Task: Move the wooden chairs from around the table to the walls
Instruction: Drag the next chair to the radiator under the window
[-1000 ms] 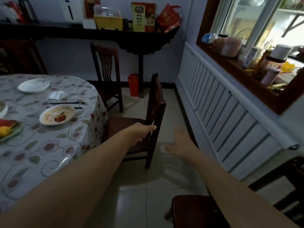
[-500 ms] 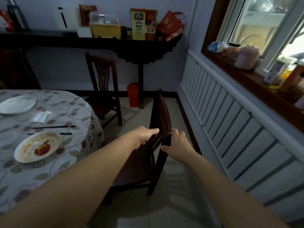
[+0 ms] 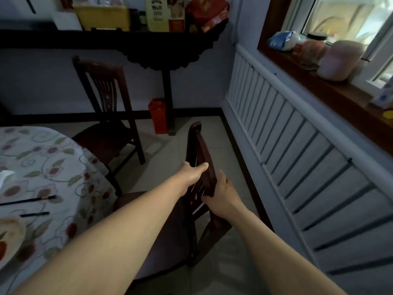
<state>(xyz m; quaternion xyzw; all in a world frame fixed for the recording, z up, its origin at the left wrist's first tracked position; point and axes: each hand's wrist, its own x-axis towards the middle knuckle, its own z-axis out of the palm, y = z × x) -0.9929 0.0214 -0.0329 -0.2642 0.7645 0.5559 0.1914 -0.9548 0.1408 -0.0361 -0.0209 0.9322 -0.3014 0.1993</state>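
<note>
1. Head view: the near wooden chair [image 3: 197,167] stands on the tiled floor [image 3: 170,150] between the counter [image 3: 53,158] with the flowered cloth and the white slatted wall panel [image 3: 297,158], its seat just beside the counter's edge and its backrest turned edge-on to the camera.
2. The left hand [image 3: 191,174] grips the backrest from the counter side, thumb lying along the top rail and fingers curled round it out of sight.
3. The right hand [image 3: 222,190] grips the same backrest from the wall side, lower down, thumb up along the rail's edge and fingers wrapped round the frame.
4. A second wooden chair [image 3: 106,107] stands beyond the counter, its back near the far wall, under a dark shelf [image 3: 106,42].
5. A red box [image 3: 157,116] sits on the floor by the shelf's leg.
6. On the counter lie chopsticks [image 3: 27,201] and a used plate [image 3: 8,237] at the left edge.
7. Jars and a bag line the windowsill [image 3: 331,86] on the right.
</note>
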